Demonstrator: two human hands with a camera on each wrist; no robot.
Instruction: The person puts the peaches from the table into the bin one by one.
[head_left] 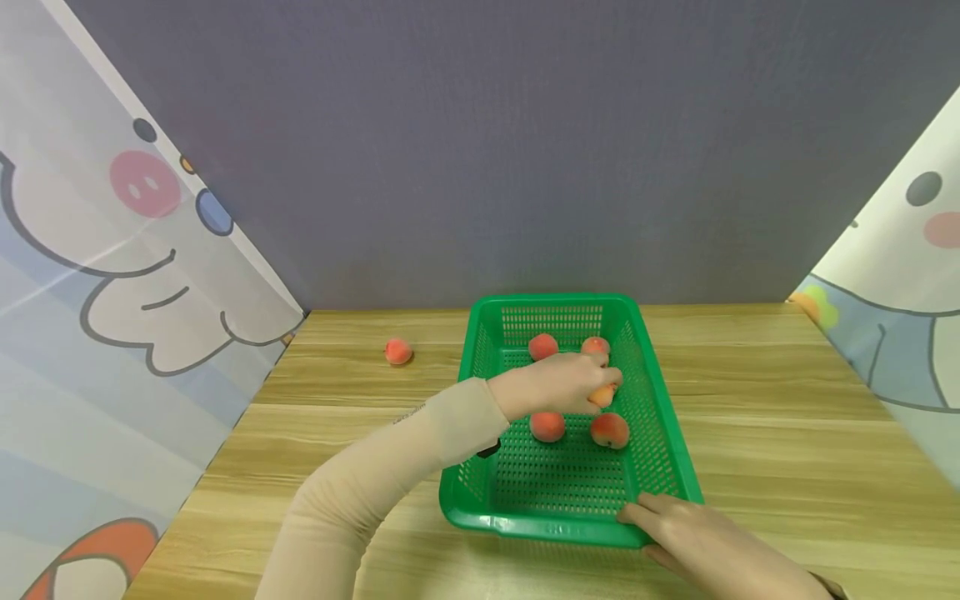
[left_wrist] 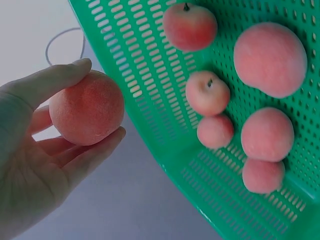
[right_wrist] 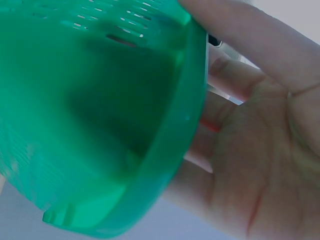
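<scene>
**Peaches going in the green basket**

Right hand (head_left: 705, 542) is gripping the basket (head_left: 660, 433) by its near rim, fingers curled on it, close to the wooden table's (head_left: 787, 417) front edge. Left hand (head_left: 558, 385) is cupping a peach (left_wrist: 87, 107) over the basket. One stray peach (head_left: 398, 351) is sitting far left, open tabletop around it, grey wall (head_left: 480, 150) behind.
</scene>
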